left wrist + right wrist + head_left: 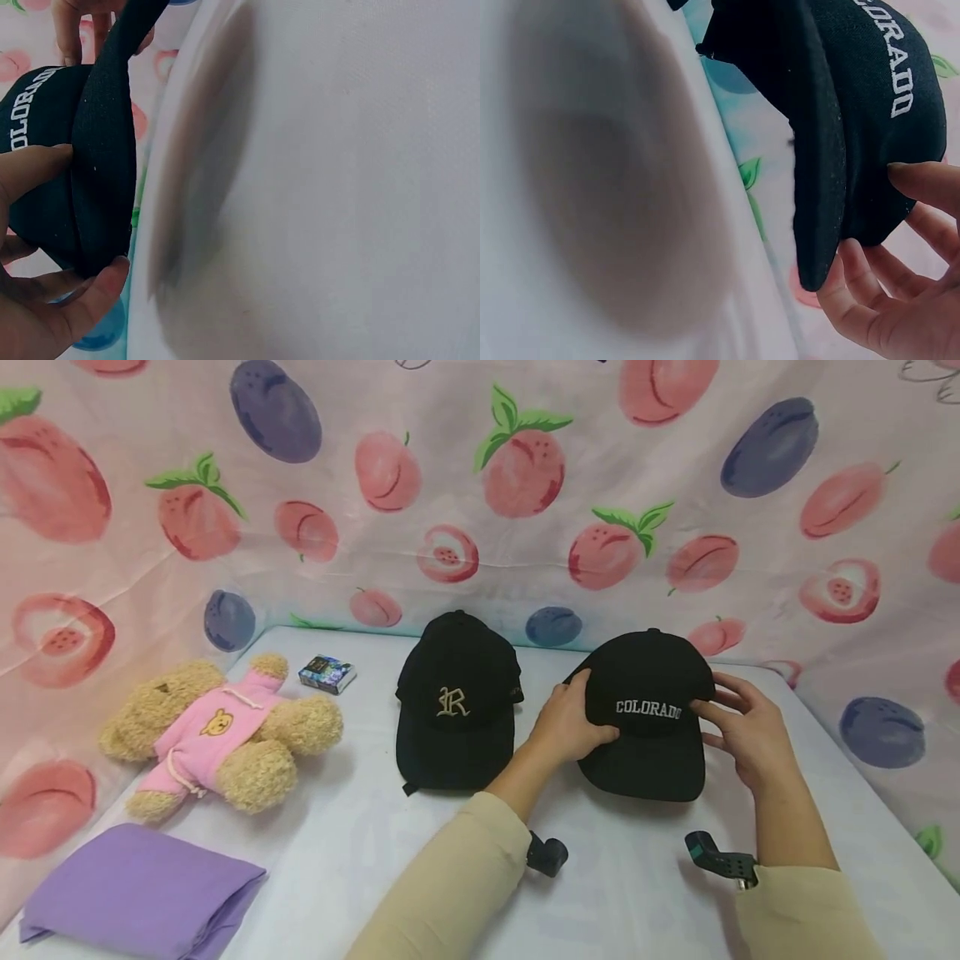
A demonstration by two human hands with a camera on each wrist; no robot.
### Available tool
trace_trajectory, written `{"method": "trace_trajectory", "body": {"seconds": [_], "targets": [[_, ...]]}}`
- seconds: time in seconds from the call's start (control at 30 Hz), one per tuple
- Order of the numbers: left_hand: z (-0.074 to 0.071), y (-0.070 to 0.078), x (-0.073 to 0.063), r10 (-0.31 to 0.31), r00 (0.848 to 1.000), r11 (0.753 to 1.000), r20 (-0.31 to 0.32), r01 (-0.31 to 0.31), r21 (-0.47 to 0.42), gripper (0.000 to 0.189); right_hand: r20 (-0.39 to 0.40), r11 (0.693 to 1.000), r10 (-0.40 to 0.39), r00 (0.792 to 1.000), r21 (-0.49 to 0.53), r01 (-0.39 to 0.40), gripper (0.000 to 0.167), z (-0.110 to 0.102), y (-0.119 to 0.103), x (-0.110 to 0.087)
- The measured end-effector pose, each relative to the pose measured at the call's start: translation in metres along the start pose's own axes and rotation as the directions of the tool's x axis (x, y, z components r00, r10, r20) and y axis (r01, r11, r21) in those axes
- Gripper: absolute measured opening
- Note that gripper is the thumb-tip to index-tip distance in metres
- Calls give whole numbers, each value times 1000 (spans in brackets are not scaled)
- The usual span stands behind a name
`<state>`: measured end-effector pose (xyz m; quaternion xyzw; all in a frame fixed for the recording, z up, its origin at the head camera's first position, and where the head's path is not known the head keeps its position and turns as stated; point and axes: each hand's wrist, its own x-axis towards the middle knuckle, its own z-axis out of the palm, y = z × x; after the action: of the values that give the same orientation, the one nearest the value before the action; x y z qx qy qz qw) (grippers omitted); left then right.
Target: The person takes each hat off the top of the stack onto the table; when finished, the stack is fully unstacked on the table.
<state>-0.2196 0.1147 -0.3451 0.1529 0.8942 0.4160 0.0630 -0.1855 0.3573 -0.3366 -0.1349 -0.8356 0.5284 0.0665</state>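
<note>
Both hands hold a black baseball cap with white COLORADO lettering, one at each side. My left hand pinches its left side, thumb on the front near the brim and the other fingers behind, as the left wrist view also shows. On the opposite side, my right hand has its thumb near the last letters and its fingers around the side and under the edge. A shadow falls on the white surface below the brim in both wrist views. To the left stands a second black cap with a gold R emblem.
A teddy bear in a pink hoodie lies at the left, with a small patterned box behind it. Folded purple cloth is at the front left. A fruit-print curtain borders the white table.
</note>
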Motion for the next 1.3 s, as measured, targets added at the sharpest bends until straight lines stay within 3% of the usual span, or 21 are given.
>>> {"method": "trace_trajectory", "body": {"seconds": [0.3,0.57,0.67,0.87,1.3], "targets": [[12,-5,6,-23,1000,999,4,23,-22,92,26,999,-15,1000,-31,15,71,-2,10,7],[30,-5,9,-27,1000,1000,-9,27,-8,92,5,998,-12,1000,-58,12,71,-6,20,9],[36,-2,11,-24,999,1000,-23,24,-8,92,-14,999,2,1000,-54,-2,70,-9,25,10],[47,6,12,-80,996,996,-36,79,-36,90,-51,997,21,998,-67,-25,69,-13,32,14],[67,31,17,-149,988,988,-44,150,30,88,-88,995,91,992,-42,-95,68,-28,43,16]]}}
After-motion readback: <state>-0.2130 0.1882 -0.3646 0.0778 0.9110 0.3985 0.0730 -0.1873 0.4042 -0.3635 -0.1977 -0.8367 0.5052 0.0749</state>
